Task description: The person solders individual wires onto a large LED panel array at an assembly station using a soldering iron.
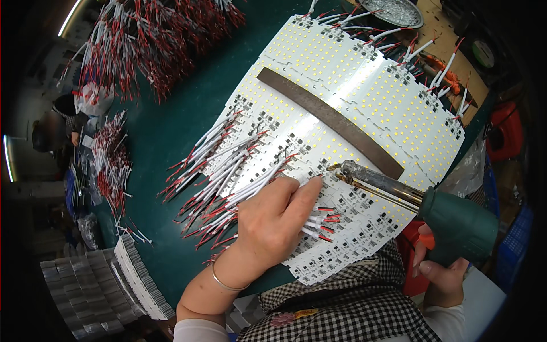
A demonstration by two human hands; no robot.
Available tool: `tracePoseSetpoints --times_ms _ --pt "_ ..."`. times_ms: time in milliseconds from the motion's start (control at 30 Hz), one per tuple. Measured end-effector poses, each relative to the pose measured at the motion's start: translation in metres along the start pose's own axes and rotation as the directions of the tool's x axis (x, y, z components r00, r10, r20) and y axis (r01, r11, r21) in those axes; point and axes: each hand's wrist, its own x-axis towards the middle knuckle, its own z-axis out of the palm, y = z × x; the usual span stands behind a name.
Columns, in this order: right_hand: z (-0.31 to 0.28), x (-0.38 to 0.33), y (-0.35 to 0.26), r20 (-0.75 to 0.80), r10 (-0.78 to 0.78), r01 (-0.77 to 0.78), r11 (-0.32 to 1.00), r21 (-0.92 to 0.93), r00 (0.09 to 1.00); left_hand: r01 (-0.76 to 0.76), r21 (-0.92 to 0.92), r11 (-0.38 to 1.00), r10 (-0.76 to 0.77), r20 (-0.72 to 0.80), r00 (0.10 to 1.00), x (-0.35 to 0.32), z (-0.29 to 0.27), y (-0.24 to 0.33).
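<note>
A wide sheet of white LED strip boards (364,97) lies on the green table (165,131), with a dark metal bar (330,119) across it. My left hand (276,219) rests on the boards' near edge, index finger stretched toward the soldering tip, and holds a few white wires with red ends (322,222) under its fingers. My right hand (441,273) grips the green handle of a soldering gun (456,222). The gun's metal tip (339,167) touches a board pad just beyond my left fingertip. Several soldered wires (222,165) fan out to the left.
Bundles of red and white wires (142,40) lie at the table's far left, more (111,162) at the left edge. Stacked white boards (139,276) stand at the lower left. A metal dish (396,11) sits at the top. A person (62,122) sits far left.
</note>
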Motion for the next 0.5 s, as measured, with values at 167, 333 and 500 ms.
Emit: tracePoseSetpoints --times_ms 167,333,500 --pt "0.003 0.002 0.005 0.0 -0.085 0.085 0.996 0.015 0.996 -0.01 0.022 1.0 0.011 -0.031 0.999 0.0 0.003 0.002" --pt "0.006 0.005 0.001 0.014 -0.067 0.068 0.997 -0.022 0.998 -0.01 0.021 1.0 0.01 -0.004 1.0 0.0 0.001 0.003" --pt "0.01 0.005 -0.002 0.001 0.023 -0.023 0.999 -0.044 1.0 -0.002 -0.018 1.0 0.001 -0.012 1.0 0.0 0.002 0.002"
